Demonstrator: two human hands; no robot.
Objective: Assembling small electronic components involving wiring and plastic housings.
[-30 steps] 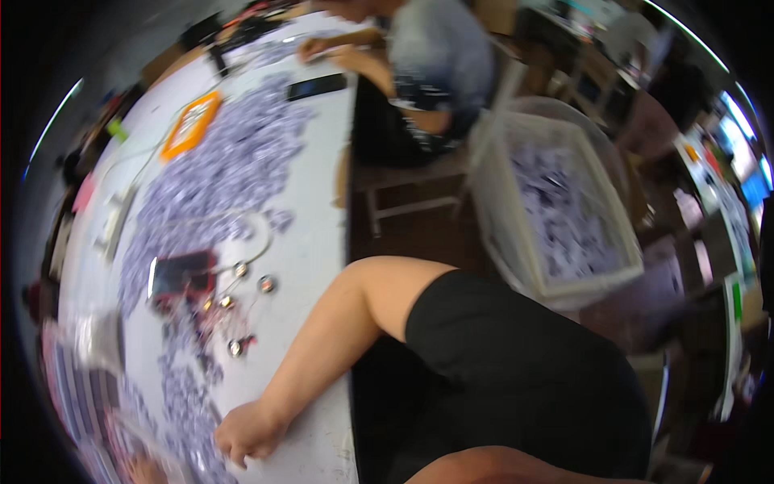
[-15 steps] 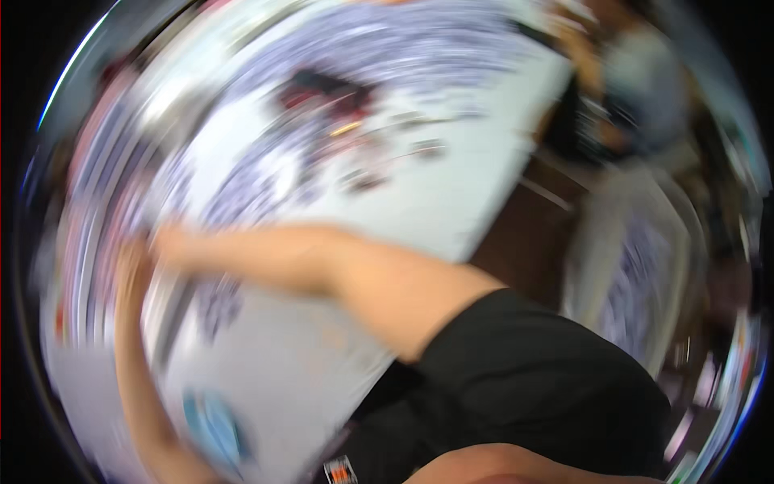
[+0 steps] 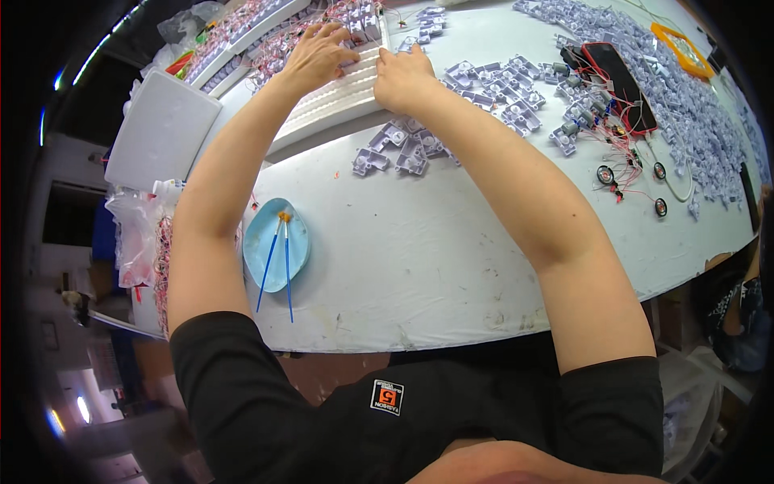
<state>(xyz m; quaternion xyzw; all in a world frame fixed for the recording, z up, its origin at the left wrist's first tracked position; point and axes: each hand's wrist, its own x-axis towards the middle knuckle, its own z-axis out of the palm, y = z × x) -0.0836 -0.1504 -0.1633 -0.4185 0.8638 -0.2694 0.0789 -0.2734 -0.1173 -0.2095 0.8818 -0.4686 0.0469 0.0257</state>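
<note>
A white ridged foam tray (image 3: 332, 103) lies at the far side of the table, with wired lilac plastic parts (image 3: 363, 22) filling its far end. Over the tray's bare grooves is my left hand (image 3: 318, 58), fingers spread and fingertips close to the wired parts; nothing shows in it. My right hand (image 3: 403, 79) is closed at the tray's right rim, its thumb and finger along the edge. Loose lilac plastic housings (image 3: 411, 147) lie just below and right of that hand. The undersides of both hands are hidden.
A light-blue dish (image 3: 256, 242) holds two blue-handled brushes. On the right are a red-edged phone (image 3: 621, 85), small wired motors (image 3: 571, 127) and a large spread of housings (image 3: 685, 121). A white foam lid (image 3: 161, 129) and more filled trays stand left. A person sits at far right.
My view has swung round and is sharp now after heavy blur. My hands, close together at the left before, are now apart over the tray at the top.
</note>
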